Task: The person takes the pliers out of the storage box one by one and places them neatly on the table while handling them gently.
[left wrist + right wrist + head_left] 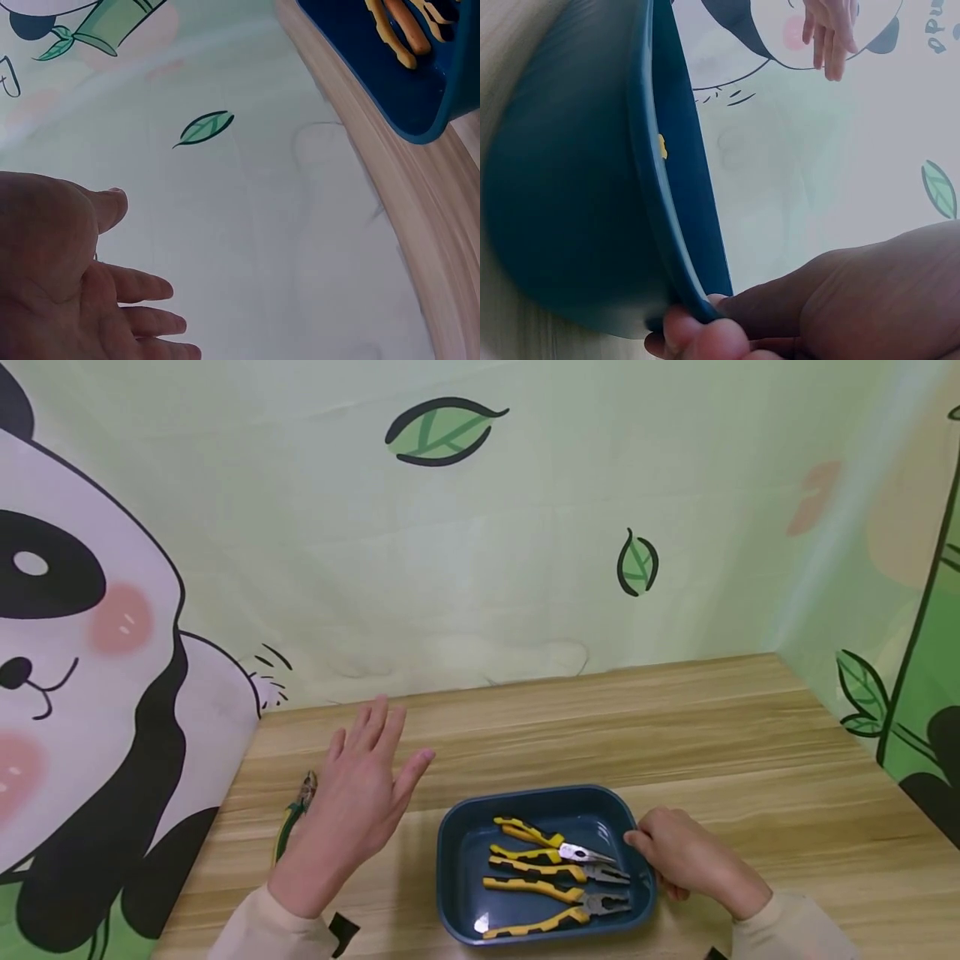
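My right hand (686,852) pinches the right rim of a blue plastic tray (447,893). In the right wrist view the thumb is inside the rim and curled fingers (712,341) are outside it. Several pliers with yellow and black handles lie in the tray, among them long-nose pliers (577,853) at the back and wider-jawed pliers (600,904) in front. My left hand (356,797) is held up left of the tray, fingers spread and straight, holding nothing. Partly hidden behind it are green-handled pliers (288,818) on the table.
The wood-grain table (600,727) runs back to a pale green cloth backdrop (525,568) printed with leaves. A printed panda (112,693) covers the left side, and more printed cloth (915,693) stands along the right edge.
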Motion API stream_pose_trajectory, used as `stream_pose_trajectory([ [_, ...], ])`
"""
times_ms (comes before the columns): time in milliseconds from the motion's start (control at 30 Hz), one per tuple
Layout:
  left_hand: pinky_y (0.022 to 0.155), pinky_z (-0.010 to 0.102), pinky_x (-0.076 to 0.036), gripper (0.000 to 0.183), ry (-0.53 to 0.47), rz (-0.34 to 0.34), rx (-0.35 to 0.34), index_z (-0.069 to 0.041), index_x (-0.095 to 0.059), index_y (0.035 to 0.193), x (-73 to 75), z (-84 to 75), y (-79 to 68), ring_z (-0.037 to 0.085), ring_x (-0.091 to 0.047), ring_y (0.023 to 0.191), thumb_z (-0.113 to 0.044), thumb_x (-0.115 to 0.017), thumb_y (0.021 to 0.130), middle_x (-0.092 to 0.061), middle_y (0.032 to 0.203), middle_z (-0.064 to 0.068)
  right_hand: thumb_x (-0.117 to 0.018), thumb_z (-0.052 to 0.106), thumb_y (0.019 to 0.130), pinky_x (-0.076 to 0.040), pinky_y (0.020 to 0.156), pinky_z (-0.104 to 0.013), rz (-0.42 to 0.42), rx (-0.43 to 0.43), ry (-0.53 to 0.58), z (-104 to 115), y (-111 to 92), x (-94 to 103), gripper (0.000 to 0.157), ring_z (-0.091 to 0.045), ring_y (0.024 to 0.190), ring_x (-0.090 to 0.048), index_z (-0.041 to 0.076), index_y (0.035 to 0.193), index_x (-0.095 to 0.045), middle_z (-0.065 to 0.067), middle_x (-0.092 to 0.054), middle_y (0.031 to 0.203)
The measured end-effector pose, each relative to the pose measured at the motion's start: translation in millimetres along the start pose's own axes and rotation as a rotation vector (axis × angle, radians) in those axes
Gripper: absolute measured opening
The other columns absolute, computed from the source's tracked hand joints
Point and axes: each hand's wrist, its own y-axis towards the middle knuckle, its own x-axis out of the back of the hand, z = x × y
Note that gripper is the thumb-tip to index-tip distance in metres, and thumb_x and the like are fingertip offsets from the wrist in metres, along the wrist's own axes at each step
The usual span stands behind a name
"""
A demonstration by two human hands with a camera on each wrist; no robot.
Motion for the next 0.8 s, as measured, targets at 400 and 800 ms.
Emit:
stream_pose_trajectory([
  [400,0.117,0.067,-0.021,0.068,-0.027,0.030,-0.065,0.001,-0.040,0.156,-17.9,-17.8,3.9,0.044,-0.027,0.151,-0.044,-0.055,0.107,-0.029,0.164,0.025,-0.054,0.011,0.107,-0.042,0.039,-0.027,0.005,-0.001,-0.010,0.5,-0.5,0.7,0.037,-0.009,0.033,-0.044,0.005,0.070,-0.059,0.001,-0.050,0.044],
  [800,0.119,0.065,-0.019,0.068,-0.040,0.059,-0.117,-0.003,-0.040,0.157,-28.0,-37.2,7.0,0.040,-0.027,0.152,-0.046,-0.054,0.106,-0.029,0.165,0.022,-0.055,0.010,0.107,-0.040,0.038,-0.025,-0.007,-0.012,-0.016,0.4,-1.2,0.2,0.037,-0.008,0.033,-0.044,0.005,0.071,-0.060,0.001,-0.051,0.044],
])
